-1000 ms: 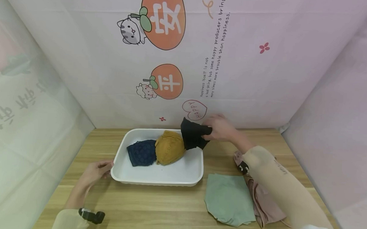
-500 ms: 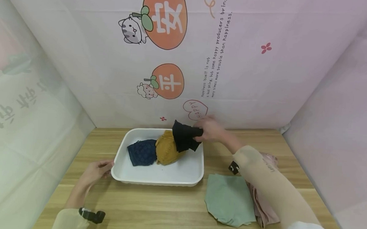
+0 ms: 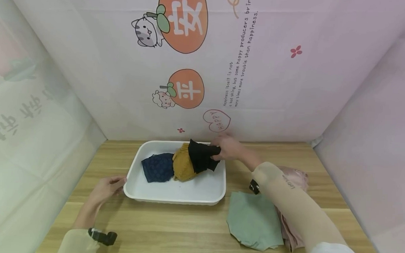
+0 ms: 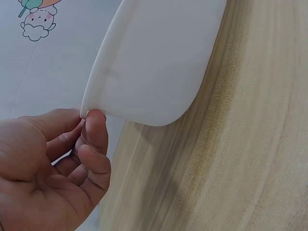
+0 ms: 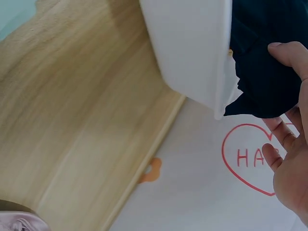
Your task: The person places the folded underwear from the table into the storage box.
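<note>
My left hand (image 3: 108,190) pinches the left rim of a white plastic tray (image 3: 173,194) between thumb and index finger; in the left wrist view the fingertips sit right at the tray's corner edge. My right hand (image 3: 229,148) pinches a folded black cloth (image 3: 201,156) over the tray's back right corner. That cloth overlaps a mustard-yellow bundled garment (image 3: 182,165) in the head view. In the right wrist view the thumb lies on top of the dark cloth (image 5: 264,72), beside the tray wall. A folded navy garment (image 3: 158,167) lies at the left inside the tray.
A folded pale green cloth (image 3: 254,221) lies on the wooden table (image 3: 165,229) to the tray's right. Beside it are pink garments (image 3: 290,234), partly hidden under my right forearm. A printed white fabric backdrop (image 3: 263,117) stands close behind the tray.
My right hand has moved left and slightly down with the black cloth, from beside the tray's right edge to over its back right part. The left hand keeps its grip on the rim.
</note>
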A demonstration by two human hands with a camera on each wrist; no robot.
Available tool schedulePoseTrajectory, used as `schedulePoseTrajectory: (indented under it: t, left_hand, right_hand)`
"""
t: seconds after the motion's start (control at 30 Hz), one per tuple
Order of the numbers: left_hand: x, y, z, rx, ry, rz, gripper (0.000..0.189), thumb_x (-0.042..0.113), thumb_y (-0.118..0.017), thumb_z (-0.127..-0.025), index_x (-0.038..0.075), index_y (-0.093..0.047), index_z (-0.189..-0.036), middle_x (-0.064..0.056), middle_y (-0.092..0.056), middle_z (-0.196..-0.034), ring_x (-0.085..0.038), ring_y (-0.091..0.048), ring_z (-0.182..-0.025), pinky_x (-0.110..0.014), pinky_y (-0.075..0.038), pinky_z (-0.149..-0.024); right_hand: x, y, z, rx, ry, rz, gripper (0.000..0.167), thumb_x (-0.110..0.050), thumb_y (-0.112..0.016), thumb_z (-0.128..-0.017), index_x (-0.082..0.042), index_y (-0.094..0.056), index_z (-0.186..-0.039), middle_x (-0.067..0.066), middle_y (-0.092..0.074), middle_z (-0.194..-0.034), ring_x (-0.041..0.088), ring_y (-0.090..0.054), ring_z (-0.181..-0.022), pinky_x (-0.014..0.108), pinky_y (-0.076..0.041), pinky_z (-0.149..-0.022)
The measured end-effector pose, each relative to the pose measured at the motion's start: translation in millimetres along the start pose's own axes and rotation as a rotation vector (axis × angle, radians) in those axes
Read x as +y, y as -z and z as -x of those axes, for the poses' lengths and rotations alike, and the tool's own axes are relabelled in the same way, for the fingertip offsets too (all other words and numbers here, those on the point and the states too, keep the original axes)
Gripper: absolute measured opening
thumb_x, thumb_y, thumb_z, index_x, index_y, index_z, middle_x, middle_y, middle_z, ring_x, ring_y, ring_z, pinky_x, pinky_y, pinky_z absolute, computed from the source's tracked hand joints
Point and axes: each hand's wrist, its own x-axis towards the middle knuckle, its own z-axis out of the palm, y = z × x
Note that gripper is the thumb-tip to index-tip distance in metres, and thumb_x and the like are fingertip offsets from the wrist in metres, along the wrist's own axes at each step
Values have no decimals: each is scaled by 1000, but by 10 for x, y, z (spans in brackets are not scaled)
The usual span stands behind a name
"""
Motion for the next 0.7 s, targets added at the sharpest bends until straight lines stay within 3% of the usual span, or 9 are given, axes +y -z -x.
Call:
schedulePoseTrajectory:
  t: [0.2, 0.5, 0.7]
  left_hand:
    - [-6, 3, -8, -5, 7, 6, 50, 32, -58, -102, -7, -58, -134, -4, -70, -94, -13, -62, -81, -26, -56, -70]
    - [8, 11, -20, -2, 6, 1, 50, 32, -58, -102, -6, -58, -134, -2, -70, -92, -12, -62, -81, -27, -56, -70]
    - [3, 13, -4, -7, 4, 3, 51, 33, -58, -102, -5, -58, -135, -5, -72, -97, -13, -64, -83, -28, -57, -72]
  right_hand:
    - [20, -113, 1, -30, -13, 37, 49, -43, -82, -77, -17, -73, -117, 2, -71, -117, 27, -58, -116, 53, -40, -108]
    - [19, -218, -45, -67, -1, 101, 45, -45, -80, -78, -18, -73, -113, 2, -72, -114, 28, -58, -110, 56, -38, -108]
    - [-1, -277, -76, -116, -37, 129, 49, -48, -78, -80, -21, -72, -120, 2, -71, -121, 29, -54, -118, 57, -33, -112]
